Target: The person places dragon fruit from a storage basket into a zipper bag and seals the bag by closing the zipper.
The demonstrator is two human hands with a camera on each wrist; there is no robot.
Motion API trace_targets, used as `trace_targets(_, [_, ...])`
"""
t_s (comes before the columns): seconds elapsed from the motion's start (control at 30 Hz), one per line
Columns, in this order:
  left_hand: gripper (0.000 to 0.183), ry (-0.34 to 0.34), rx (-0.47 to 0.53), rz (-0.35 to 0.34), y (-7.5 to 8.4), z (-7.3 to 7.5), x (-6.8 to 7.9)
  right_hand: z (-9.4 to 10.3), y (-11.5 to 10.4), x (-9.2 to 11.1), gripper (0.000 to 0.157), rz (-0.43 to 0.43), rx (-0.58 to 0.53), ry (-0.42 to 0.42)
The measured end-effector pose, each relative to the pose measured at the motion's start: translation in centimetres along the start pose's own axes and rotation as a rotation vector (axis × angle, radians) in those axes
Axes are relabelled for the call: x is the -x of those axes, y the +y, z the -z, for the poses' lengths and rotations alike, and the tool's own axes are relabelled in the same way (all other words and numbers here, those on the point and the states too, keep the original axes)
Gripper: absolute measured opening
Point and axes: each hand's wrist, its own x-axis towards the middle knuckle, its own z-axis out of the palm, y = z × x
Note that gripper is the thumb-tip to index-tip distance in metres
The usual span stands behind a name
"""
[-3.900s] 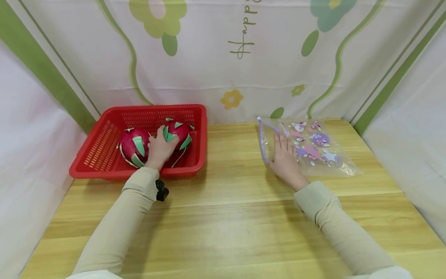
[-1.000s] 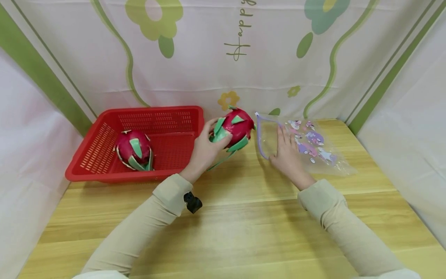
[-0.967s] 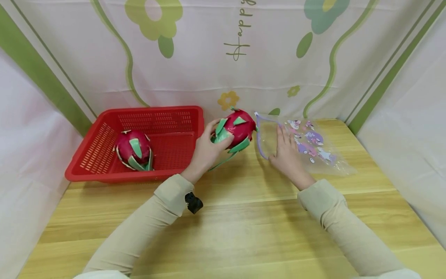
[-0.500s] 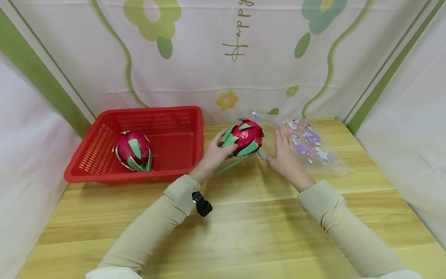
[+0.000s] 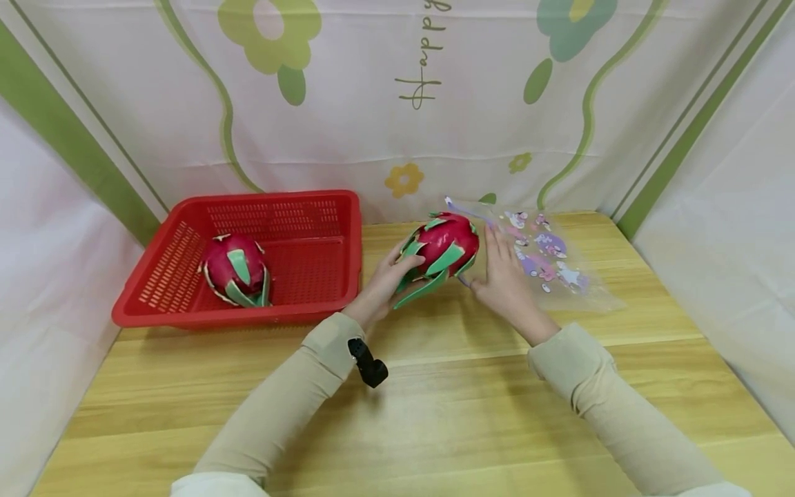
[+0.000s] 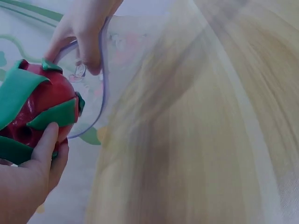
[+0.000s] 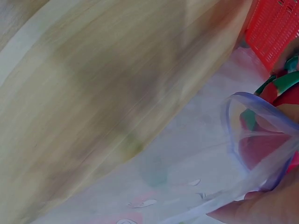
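Observation:
In the head view my left hand [image 5: 380,286] grips a dragon fruit [image 5: 448,238], red with green leaf flaps, above the table. The fruit is at the mouth of a clear printed zip bag [image 5: 562,279] lying to the right. My right hand [image 5: 508,286] rests on the bag with long, straight fingers at its purple zip edge. From the left wrist, the purple rim [image 6: 103,88] gapes beside the fruit, the right hand's thumb and fingers spread at it. The right wrist view shows the fruit partly through the bag's loop-shaped mouth [image 7: 247,95].
A red plastic basket [image 5: 232,317] stands at the left, with another dragon fruit [image 5: 226,266] inside its left half. Behind the wooden table [image 5: 435,428] hangs a floral cloth [image 5: 348,103]; white cloth closes both sides.
My left hand has lifted a dragon fruit out of the basket and carried it right to the bag's mouth. My right hand has stayed on the bag, shifting slightly left.

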Motion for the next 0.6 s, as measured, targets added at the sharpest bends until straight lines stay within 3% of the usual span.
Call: trace_targets(0.6, [0.055,0.004,0.052,0.081,-0.85,-0.38,-0.40,-0.46,-0.52,-0.13,0.100,0.053,-0.108,0.088])
